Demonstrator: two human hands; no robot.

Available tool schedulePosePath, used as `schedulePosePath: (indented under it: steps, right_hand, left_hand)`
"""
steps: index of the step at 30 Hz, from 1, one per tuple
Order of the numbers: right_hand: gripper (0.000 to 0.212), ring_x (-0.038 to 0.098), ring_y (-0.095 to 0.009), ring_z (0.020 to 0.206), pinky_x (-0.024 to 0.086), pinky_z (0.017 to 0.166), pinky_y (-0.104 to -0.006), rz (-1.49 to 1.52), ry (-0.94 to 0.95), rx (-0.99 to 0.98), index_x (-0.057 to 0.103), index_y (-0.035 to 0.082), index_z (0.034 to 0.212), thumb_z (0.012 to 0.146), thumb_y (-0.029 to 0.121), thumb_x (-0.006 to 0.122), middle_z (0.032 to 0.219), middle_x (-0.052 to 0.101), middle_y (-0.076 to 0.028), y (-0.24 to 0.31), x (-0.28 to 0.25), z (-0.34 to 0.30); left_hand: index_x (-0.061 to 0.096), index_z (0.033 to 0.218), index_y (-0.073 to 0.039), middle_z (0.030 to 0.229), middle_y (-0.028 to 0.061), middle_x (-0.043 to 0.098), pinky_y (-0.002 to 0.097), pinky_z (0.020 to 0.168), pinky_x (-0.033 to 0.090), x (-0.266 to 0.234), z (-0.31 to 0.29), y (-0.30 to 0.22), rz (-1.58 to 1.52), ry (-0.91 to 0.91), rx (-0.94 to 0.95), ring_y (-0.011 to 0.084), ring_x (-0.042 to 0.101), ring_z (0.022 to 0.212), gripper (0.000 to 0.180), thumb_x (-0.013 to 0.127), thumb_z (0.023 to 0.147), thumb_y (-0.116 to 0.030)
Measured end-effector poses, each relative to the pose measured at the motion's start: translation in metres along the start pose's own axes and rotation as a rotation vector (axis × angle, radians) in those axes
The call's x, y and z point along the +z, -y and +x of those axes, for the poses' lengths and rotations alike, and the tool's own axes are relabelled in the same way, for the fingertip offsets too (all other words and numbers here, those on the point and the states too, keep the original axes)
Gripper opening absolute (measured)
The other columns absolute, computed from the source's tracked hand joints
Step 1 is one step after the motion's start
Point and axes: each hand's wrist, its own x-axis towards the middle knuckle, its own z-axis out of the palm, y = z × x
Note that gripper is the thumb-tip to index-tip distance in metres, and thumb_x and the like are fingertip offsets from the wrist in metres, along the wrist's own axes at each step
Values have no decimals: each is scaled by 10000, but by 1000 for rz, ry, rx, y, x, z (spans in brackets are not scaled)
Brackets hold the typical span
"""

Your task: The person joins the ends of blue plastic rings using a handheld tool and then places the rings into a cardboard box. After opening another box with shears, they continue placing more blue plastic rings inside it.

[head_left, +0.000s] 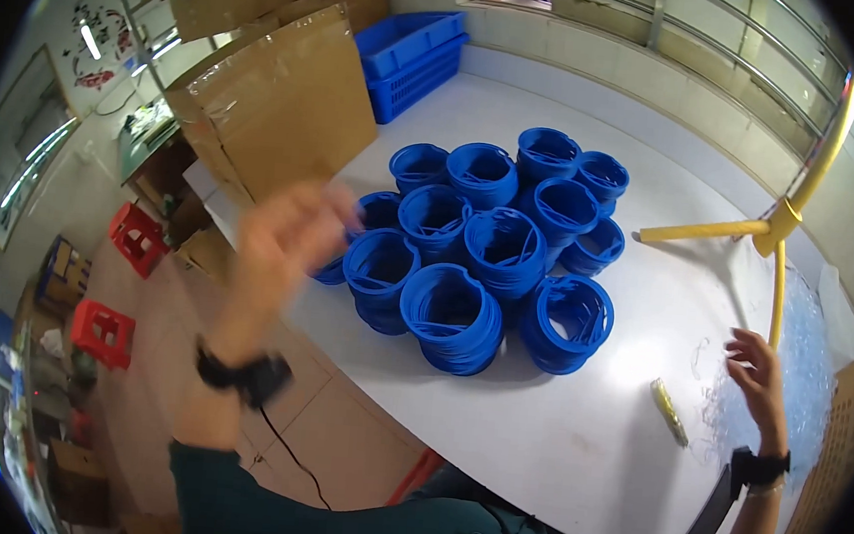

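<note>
While left fingers (332,199), grip too blurred to tell, hover beside blue coils (501,281), right fingers (754,349) hang loose.

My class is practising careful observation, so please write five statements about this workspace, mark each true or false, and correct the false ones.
1. The blue bundles stand grouped on the white table. True.
2. The right hand is nearer the slim yellow item than the left hand is. True.
3. The right hand holds the slim yellow item. False: it lies on the table, apart from the hand.
4. A large cardboard box stands left of the blue bundles. True.
5. The left hand is right of all the blue bundles. False: it is at their left side.
</note>
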Motion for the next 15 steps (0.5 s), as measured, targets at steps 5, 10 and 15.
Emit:
schedulePosePath:
  steps: [5,10,15]
  right_hand:
    - [298,563,-64,734,477,653,-193,128,-77,6,561,15,1175,891,90,616,890,618,-26,-9,-50,28]
    - [269,558,-64,687,455,613,-189,117,-72,-19,579,0,1122,901,146,625,809,612,-13,-18,-47,74]
    - [268,559,-68,667,459,596,-199,99,-30,99,587,-1,1098,895,167,638,812,613,-20,11,-33,90]
  left_hand:
    - [587,1181,-30,1103,163,648,346,804,513,-210,167,35,1442,-710,357,281,656,921,486,714,766,-248]
    - [626,1121,-55,1036,172,671,369,809,507,-270,214,38,1384,-351,-341,314,655,917,449,743,726,-233]
    - [646,1057,-73,1004,157,677,380,796,510,-195,169,46,1408,-320,-117,320,654,913,386,759,708,-193]
